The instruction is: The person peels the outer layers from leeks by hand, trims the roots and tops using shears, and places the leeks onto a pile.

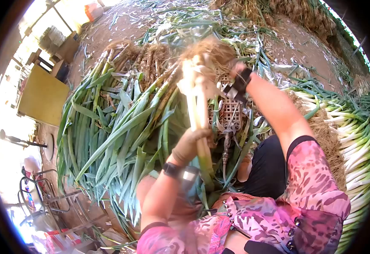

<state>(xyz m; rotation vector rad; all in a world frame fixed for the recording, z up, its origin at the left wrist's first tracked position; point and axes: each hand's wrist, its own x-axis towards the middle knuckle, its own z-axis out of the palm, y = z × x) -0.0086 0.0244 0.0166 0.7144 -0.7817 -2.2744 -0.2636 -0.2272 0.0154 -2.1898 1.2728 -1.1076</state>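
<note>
My left hand (190, 146), with a dark band at the wrist, is closed around the stalks of large green onions (197, 110). They stand nearly upright in front of me, pale shafts up and green leaves down by my lap. At the top, their brown roots (208, 51) are blurred. My right hand (237, 70), also with a dark wrist strap, is beside these roots; motion blur hides its fingers. Behind the stalks is a lattice plastic crate (229, 112), partly covered, with a thin hose fitting (226, 148) below it.
A heap of untrimmed green onions (104, 114) lies to my left, roots away from me. Cleaned white-stemmed onions (354, 156) are stacked at right. Leaf scraps (172, 25) litter the ground ahead. A yellow board (43, 95) and a metal frame (45, 190) stand at left.
</note>
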